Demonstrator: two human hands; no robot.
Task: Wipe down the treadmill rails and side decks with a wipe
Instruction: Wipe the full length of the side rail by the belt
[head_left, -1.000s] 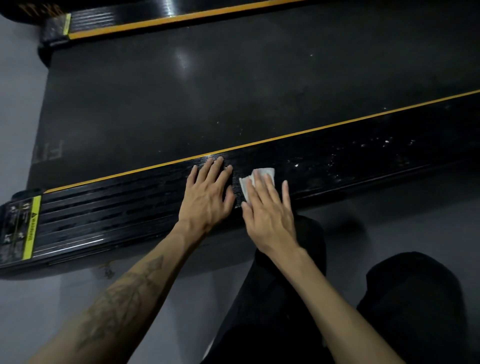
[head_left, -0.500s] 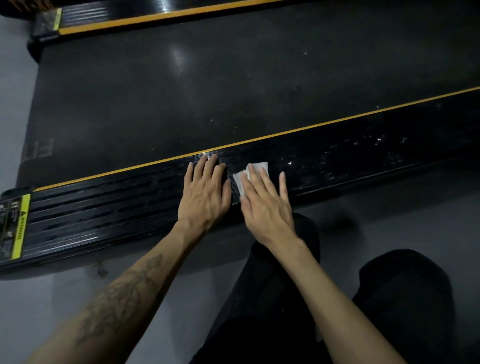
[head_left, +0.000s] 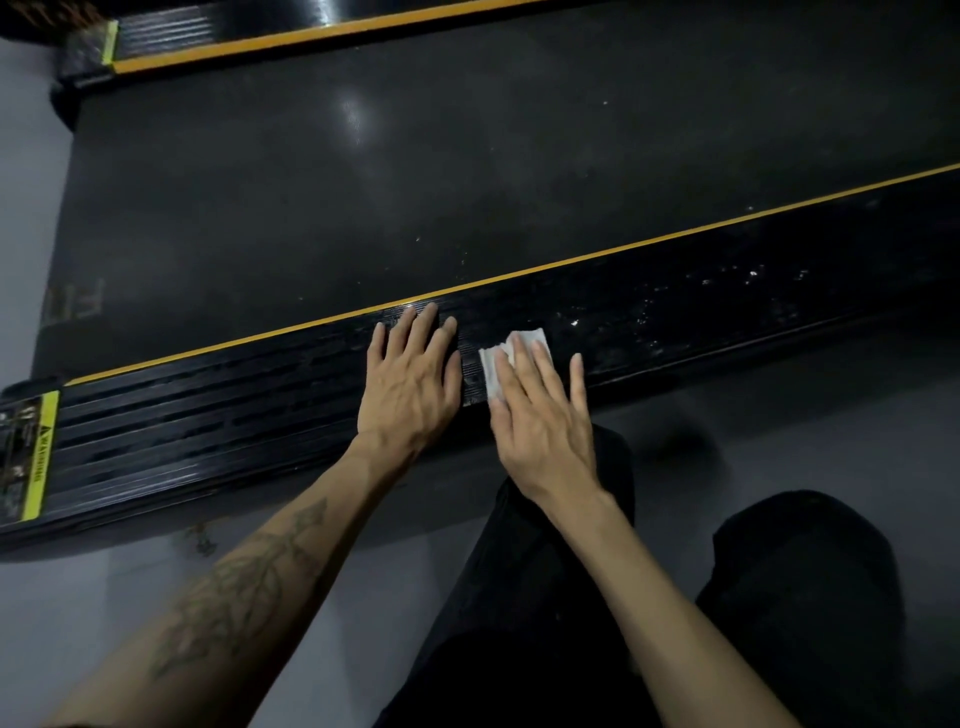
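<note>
While the left hand (head_left: 410, 384) lies flat, fingers spread, on the side deck (head_left: 208, 415), the right hand (head_left: 540, 415) just beside it presses straight fingers onto the white wipe (head_left: 519, 348) beneath its fingertips.

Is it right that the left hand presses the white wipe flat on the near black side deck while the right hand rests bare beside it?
Not quite: the hands are swapped. The head view shows the right hand pressing the white wipe flat on the near black ribbed side deck, while the left hand rests bare beside it.
</note>
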